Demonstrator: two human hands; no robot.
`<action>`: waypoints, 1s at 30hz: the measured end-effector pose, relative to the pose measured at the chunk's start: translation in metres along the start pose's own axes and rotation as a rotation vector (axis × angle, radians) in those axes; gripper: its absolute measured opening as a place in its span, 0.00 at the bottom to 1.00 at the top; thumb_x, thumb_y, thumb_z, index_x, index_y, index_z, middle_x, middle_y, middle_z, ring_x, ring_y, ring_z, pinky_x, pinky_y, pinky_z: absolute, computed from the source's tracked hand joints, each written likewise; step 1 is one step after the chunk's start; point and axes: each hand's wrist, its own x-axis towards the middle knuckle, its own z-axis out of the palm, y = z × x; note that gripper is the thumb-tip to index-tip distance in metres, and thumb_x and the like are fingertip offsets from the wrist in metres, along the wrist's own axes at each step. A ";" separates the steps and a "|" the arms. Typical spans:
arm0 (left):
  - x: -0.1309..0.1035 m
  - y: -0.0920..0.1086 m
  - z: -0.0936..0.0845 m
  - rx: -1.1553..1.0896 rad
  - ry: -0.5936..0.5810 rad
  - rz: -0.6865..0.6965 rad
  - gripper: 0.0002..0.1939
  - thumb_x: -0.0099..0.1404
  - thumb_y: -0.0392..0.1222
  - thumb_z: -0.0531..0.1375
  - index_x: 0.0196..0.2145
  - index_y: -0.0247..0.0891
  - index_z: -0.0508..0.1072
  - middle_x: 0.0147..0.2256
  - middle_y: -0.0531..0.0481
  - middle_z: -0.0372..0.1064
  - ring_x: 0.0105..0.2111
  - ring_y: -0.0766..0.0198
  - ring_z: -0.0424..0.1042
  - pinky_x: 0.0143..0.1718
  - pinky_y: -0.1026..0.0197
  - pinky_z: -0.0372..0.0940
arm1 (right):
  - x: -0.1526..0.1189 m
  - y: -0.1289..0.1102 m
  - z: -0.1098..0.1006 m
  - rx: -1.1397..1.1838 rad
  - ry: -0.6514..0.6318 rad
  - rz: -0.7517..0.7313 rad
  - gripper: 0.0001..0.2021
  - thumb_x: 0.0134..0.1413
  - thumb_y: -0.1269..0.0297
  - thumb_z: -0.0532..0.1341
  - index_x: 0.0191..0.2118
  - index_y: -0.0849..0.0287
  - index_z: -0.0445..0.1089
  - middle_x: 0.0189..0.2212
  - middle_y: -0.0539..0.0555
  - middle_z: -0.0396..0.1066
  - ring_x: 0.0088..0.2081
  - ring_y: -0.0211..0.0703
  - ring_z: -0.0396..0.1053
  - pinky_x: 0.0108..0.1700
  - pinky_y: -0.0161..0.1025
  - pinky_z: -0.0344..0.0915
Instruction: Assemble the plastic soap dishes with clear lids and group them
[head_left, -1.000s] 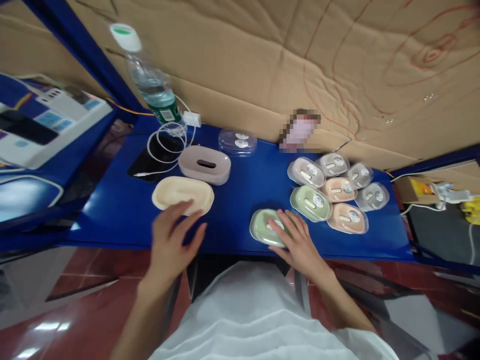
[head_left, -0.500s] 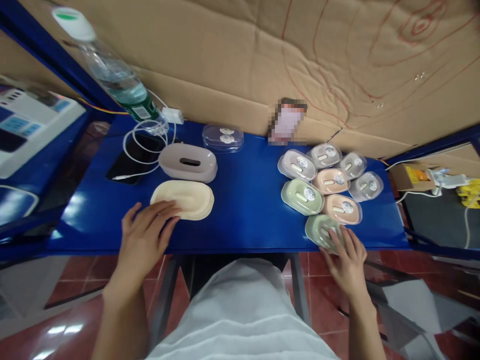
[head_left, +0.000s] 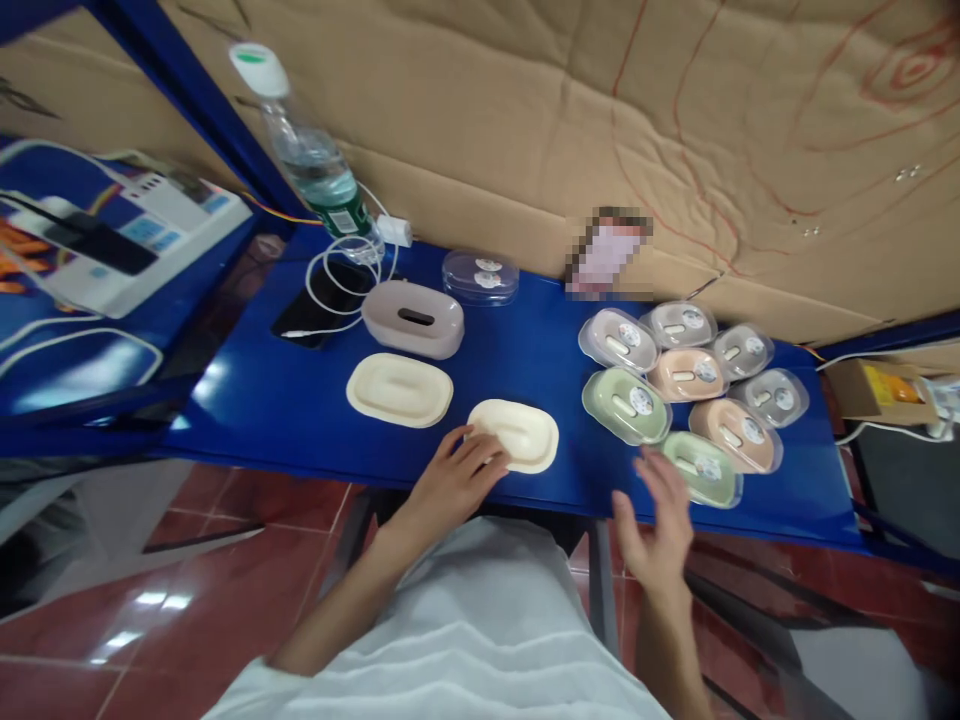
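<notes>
Near the middle front of the blue table lies a cream oval piece (head_left: 529, 436). My left hand (head_left: 457, 478) rests its fingertips on the left part of it, the fingers bent and slightly apart. Another cream oval piece (head_left: 400, 390) lies to the left, with a greyish-pink oval box (head_left: 413, 320) with a dark slot behind it. My right hand (head_left: 660, 520) is raised just left of a green lidded box (head_left: 703, 470), thumb and fingers spread, holding nothing. Several more lidded boxes in green, peach (head_left: 688, 374) and grey stand grouped at the right.
A clear lid (head_left: 480, 278) lies at the back. A water bottle (head_left: 319, 170), a black phone (head_left: 307, 310) and a coiled white cable stand or lie back left. A pixelated phone-like object (head_left: 609, 253) leans on the cardboard wall (head_left: 480, 120).
My left hand has moved right with one cream piece, leaving another at the left. My right hand has come off the green box and moved left. The view has shifted.
</notes>
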 end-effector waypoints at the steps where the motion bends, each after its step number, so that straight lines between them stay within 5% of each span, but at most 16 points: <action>1: -0.001 -0.001 0.001 0.000 0.012 0.004 0.13 0.78 0.33 0.57 0.55 0.43 0.75 0.49 0.45 0.80 0.55 0.54 0.78 0.65 0.43 0.65 | 0.010 -0.013 0.012 0.054 -0.061 -0.068 0.30 0.70 0.63 0.62 0.74 0.43 0.59 0.66 0.60 0.69 0.66 0.65 0.70 0.64 0.70 0.69; 4: -0.010 -0.012 -0.007 0.031 0.110 -0.048 0.18 0.77 0.36 0.59 0.62 0.43 0.71 0.56 0.41 0.78 0.59 0.52 0.76 0.65 0.43 0.65 | 0.046 -0.040 0.045 0.100 -0.267 -0.259 0.25 0.73 0.65 0.59 0.71 0.45 0.64 0.67 0.57 0.70 0.68 0.58 0.68 0.67 0.63 0.66; 11: -0.061 -0.064 -0.044 0.239 0.191 -0.377 0.20 0.76 0.39 0.60 0.64 0.44 0.72 0.63 0.37 0.73 0.66 0.40 0.70 0.69 0.28 0.54 | 0.164 -0.081 0.112 0.093 -0.384 -0.492 0.23 0.77 0.59 0.55 0.71 0.54 0.65 0.71 0.58 0.65 0.72 0.53 0.61 0.72 0.56 0.59; 13: -0.069 -0.068 -0.045 0.261 0.220 -0.420 0.20 0.76 0.40 0.60 0.63 0.44 0.72 0.64 0.36 0.72 0.66 0.40 0.69 0.69 0.27 0.54 | 0.195 -0.096 0.137 0.099 -0.421 -0.504 0.26 0.76 0.57 0.58 0.74 0.56 0.62 0.74 0.59 0.60 0.75 0.54 0.57 0.74 0.56 0.56; 16: -0.064 -0.055 -0.039 0.228 0.278 -0.371 0.22 0.76 0.38 0.59 0.65 0.46 0.71 0.65 0.38 0.71 0.67 0.44 0.69 0.71 0.32 0.56 | 0.222 -0.111 0.168 0.205 -0.434 -0.449 0.20 0.73 0.60 0.61 0.66 0.57 0.72 0.68 0.59 0.70 0.71 0.50 0.64 0.73 0.50 0.60; 20: -0.034 -0.023 -0.022 0.079 0.136 -0.151 0.20 0.77 0.38 0.58 0.65 0.45 0.71 0.65 0.41 0.71 0.67 0.49 0.69 0.69 0.39 0.62 | 0.224 -0.107 0.176 0.277 -0.353 -0.354 0.16 0.77 0.63 0.55 0.56 0.55 0.79 0.55 0.57 0.80 0.61 0.44 0.72 0.68 0.44 0.66; 24: -0.010 -0.015 -0.011 0.038 0.039 -0.034 0.10 0.78 0.38 0.58 0.53 0.41 0.77 0.57 0.42 0.77 0.63 0.49 0.72 0.64 0.39 0.68 | 0.201 -0.089 0.146 0.289 -0.213 -0.290 0.17 0.78 0.60 0.53 0.55 0.55 0.79 0.52 0.59 0.80 0.59 0.47 0.74 0.66 0.48 0.69; 30: -0.017 -0.035 -0.003 0.002 0.199 -0.147 0.11 0.76 0.41 0.62 0.54 0.41 0.75 0.52 0.40 0.77 0.57 0.47 0.76 0.57 0.44 0.74 | 0.118 -0.052 0.095 0.308 0.057 -0.149 0.11 0.74 0.63 0.57 0.51 0.51 0.78 0.46 0.58 0.80 0.51 0.53 0.78 0.56 0.57 0.76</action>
